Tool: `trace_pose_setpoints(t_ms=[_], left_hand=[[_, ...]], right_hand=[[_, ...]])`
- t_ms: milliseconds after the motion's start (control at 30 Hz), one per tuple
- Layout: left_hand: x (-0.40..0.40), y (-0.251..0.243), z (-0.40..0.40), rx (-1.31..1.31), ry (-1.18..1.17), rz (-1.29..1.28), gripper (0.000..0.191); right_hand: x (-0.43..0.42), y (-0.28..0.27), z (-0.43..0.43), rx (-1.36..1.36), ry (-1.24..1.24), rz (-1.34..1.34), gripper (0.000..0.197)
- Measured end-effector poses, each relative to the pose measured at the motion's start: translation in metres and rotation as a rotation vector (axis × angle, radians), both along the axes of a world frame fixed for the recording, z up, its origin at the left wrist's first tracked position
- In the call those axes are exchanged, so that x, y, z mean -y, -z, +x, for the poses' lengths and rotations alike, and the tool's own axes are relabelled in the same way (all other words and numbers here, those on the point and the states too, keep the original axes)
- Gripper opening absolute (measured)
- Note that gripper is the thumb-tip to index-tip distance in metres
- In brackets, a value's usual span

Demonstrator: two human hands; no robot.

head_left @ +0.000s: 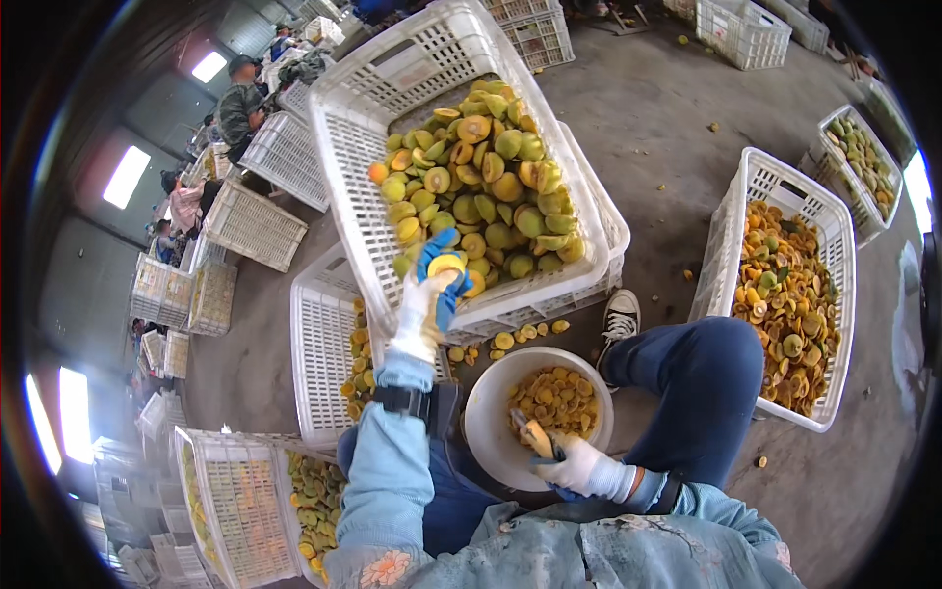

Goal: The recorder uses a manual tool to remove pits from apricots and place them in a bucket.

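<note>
My left hand (pixel 434 287), in a white and blue work glove, holds a yellow cut fruit half (pixel 446 265) over the near left corner of a tilted white plastic crate (pixel 346 184). Green and yellow halved fruits (pixel 489 177), perhaps apricots, are heaped in that crate. My right hand (pixel 574 464), gloved alike, grips a small tool with a yellowish handle (pixel 537 438) above the near side of a white bucket (pixel 486 397); its exact kind cannot be told. Orange-yellow fruit pieces (pixel 563 397) lie inside the bucket, which stands between my legs.
A crate of orange fruit pieces (pixel 846 294) stands at right, beyond my bent knee. Two more fruit crates, one at left (pixel 313 353) and one lower left (pixel 235 508), flank me. Loose fruit halves (pixel 504 340) lie beside the bucket. Several people sit among stacked crates at upper left.
</note>
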State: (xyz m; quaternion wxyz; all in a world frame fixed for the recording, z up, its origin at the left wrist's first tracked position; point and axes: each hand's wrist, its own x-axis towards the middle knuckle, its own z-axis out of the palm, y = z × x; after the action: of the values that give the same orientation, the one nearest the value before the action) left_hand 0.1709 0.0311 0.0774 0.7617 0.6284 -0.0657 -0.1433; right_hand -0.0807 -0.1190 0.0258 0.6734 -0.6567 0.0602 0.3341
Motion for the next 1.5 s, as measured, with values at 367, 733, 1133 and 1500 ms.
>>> trace_pose_setpoints(t_ms=[367,733,1133,1500], left_hand=[[-0.011,0.056,-0.140,-0.288,0.049,-0.781,0.041],[0.008,0.065,-0.160,-0.327,-0.055,-0.681,0.056],[0.027,0.067,-0.176,-0.261,-0.126,-0.379,0.056],[0.023,0.064,-0.176,-0.283,-0.088,-0.222,0.051]], right_hand=[[-0.024,-0.002,-0.005,0.519,0.233,-0.287,0.043],[-0.023,0.001,0.003,0.509,0.249,-0.469,0.048],[-0.014,-0.005,0.012,0.360,0.006,-0.659,0.043],[-0.003,0.005,0.018,0.200,-0.012,-0.204,0.033]])
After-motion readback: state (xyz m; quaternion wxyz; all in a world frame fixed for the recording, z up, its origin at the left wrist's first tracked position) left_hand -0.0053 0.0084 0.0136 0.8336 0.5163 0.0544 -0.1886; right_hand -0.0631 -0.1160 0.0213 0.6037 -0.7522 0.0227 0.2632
